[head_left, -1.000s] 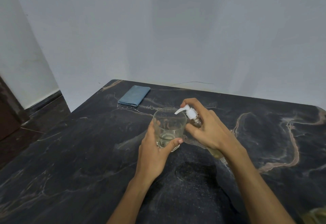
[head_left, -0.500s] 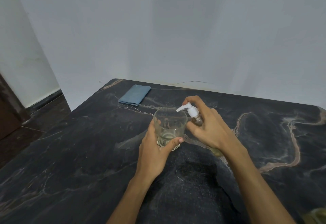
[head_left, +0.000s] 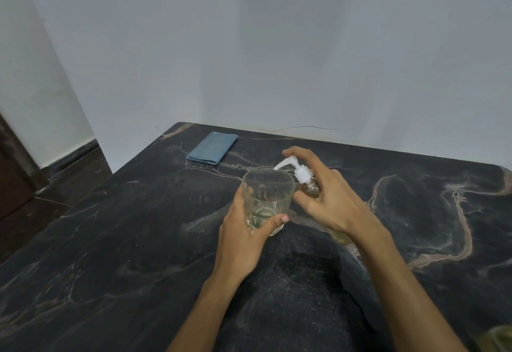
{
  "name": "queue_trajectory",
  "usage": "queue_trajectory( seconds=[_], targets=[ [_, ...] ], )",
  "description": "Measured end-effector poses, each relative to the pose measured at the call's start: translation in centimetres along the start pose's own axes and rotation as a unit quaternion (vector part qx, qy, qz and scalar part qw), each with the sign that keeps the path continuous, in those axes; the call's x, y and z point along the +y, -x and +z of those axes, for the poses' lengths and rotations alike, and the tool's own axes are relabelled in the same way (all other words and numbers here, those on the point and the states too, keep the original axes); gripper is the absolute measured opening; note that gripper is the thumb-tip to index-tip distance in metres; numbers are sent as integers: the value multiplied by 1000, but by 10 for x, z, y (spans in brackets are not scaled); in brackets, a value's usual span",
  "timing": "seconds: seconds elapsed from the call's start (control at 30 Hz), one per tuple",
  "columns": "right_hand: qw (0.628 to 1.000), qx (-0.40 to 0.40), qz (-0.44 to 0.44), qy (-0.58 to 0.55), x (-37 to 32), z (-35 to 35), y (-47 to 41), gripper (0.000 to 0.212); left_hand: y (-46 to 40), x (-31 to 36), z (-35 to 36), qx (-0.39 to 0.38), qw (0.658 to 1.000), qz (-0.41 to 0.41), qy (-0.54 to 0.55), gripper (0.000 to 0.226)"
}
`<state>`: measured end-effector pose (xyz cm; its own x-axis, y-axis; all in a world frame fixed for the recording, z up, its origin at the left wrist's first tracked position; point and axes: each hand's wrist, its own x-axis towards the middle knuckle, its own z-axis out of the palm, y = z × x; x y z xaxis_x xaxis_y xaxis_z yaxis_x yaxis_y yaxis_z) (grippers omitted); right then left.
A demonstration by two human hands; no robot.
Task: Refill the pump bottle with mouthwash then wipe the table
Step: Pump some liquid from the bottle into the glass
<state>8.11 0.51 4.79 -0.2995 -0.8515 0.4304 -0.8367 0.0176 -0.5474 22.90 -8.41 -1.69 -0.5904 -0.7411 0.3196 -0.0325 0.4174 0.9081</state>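
A clear drinking glass (head_left: 267, 199) stands on the dark marble table (head_left: 124, 240), with a little pale liquid at its bottom. My left hand (head_left: 243, 238) grips the glass low down, thumb across its front. My right hand (head_left: 327, 199) holds a clear pump bottle (head_left: 310, 186) tilted toward the glass, index finger resting on the white pump head (head_left: 293, 167). The nozzle points over the glass rim. Most of the bottle's body is hidden behind my right hand. A folded blue cloth (head_left: 212, 148) lies at the table's far left corner.
A white wall runs close behind the table's far edge. The table's left edge drops to a dark floor (head_left: 41, 207). A yellowish object (head_left: 498, 340) shows at the bottom right corner, cut off by the frame.
The pump head has risen and my right index finger has lifted with it. My left hand and the glass have stayed in place.
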Motion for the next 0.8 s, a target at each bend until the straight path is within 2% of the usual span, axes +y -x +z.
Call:
queue_trajectory(
  seconds=[0.1,0.23,0.43,0.67,0.8],
  targets=[
    [1000,-2,-7,-8,0,1,1,61,0,0,-1,-1,1000,-6,1,94],
    [1000,19,-7,-19,1,2,2,49,0,3,-1,-2,1000,-4,-4,78],
    [999,24,-13,-17,1,0,1,66,0,1,0,0,1000,0,10,70],
    [999,26,-16,-28,3,2,3,48,1,2,-1,0,1000,3,-6,68],
    [999,23,-17,-19,3,2,2,60,1,3,-1,1,1000,3,-4,67]
  ],
)
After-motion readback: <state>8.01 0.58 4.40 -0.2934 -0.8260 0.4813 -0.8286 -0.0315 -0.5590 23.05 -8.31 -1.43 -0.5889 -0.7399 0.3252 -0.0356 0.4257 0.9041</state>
